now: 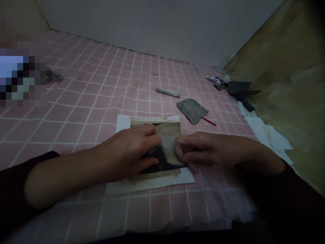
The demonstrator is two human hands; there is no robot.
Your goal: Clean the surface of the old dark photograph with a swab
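Observation:
A picture sheet in dark and tan tones [169,135] lies on a larger white paper [149,185], on a pink mat with a white grid [76,115]. My left hand [129,149] rests on the sheet's left part, its fingers curled over a dark patch. From the right, my right hand [198,149] reaches in, its fingertips bunched against the tan area near the sheet's right edge. The hands are close but apart. Under them, part of the picture is hidden. Neither hand visibly holds anything.
Beyond the paper lie a grey worn sheet [192,110], a grey stick [168,92], a red-handled tool [209,121] and a small disc [155,72]. At right are a paste tube [213,79], dark flat pieces [240,89] and white tissue [269,135]. A grey wall [152,23] stands behind.

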